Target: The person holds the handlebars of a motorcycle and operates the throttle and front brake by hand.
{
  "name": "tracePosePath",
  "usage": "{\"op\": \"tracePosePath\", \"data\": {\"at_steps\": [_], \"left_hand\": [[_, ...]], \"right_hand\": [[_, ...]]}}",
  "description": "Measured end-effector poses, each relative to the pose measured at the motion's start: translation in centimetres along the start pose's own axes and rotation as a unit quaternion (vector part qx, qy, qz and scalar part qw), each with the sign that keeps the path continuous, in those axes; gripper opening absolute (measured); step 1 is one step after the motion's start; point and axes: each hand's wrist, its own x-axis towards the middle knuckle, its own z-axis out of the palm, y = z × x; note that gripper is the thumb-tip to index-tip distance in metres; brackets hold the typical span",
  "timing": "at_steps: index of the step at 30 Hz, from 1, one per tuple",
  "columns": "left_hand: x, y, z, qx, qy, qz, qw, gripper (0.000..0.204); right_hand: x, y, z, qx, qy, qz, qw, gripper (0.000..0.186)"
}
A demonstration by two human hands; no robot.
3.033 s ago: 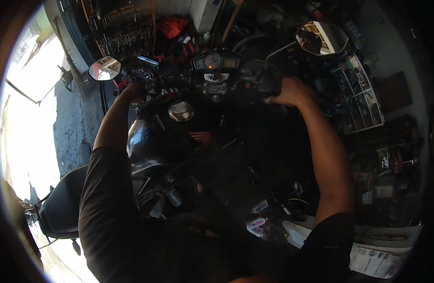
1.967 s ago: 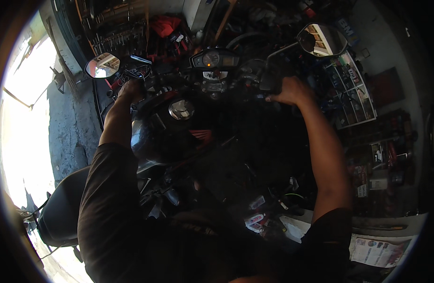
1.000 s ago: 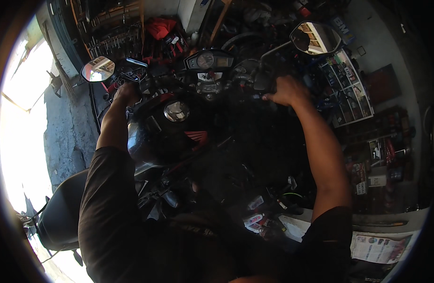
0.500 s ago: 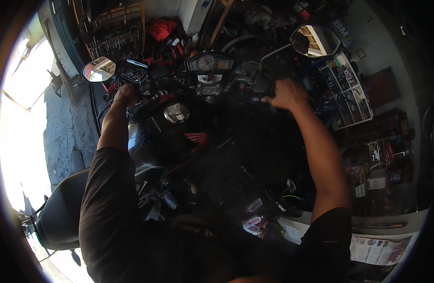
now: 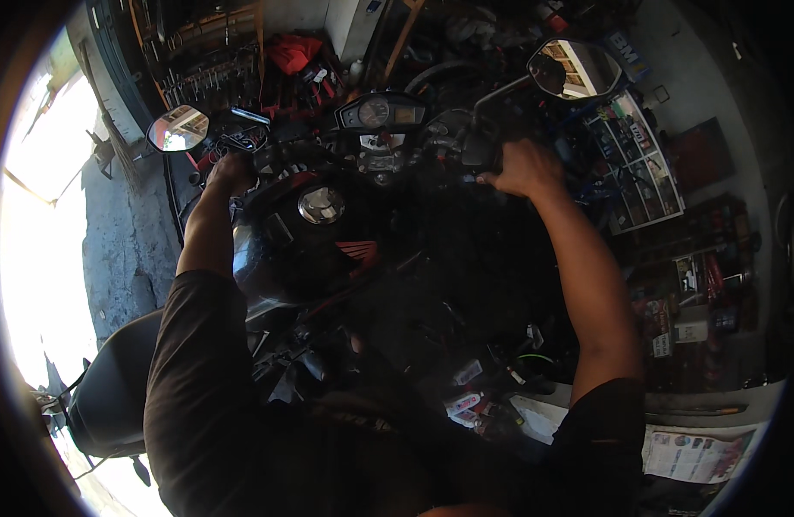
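A dark motorcycle stands before me, its black fuel tank marked with a red wing shape and topped by a shiny round cap. My left hand is closed around the left handlebar end; its fingers are in shadow. On the other side my right hand wraps the right handlebar grip, thumb pointing inward beside the dark switch housing. Between them sits the instrument cluster with a round dial and a small display. A left mirror and a right mirror rise from the bar.
Behind the left mirror hang several tools on a rack, near a red cloth. A white-framed cabinet stands at the right. Low at left is a black seat. Small packages lie below, and a broom leans far left.
The mirrors, instrument cluster and tank cap appear very slightly further left, with the right mirror a touch higher. Both hands stay on the handlebar.
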Motion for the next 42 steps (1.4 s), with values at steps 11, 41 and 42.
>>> {"op": "tracePosePath", "data": {"at_steps": [11, 41, 42], "left_hand": [[0.7, -0.6, 0.6, 0.001, -0.008, 0.01, 1.0, 0.044], [0.2, 0.1, -0.1, 0.006, -0.009, -0.004, 1.0, 0.04], [0.2, 0.1, -0.1, 0.013, -0.013, -0.003, 1.0, 0.039]], "right_hand": [[0.1, -0.2, -0.5, -0.007, -0.023, 0.005, 1.0, 0.061], [-0.1, -0.3, -0.6, -0.019, -0.025, 0.015, 0.999, 0.072], [-0.1, -0.3, -0.6, -0.022, -0.02, 0.009, 1.0, 0.073]]}}
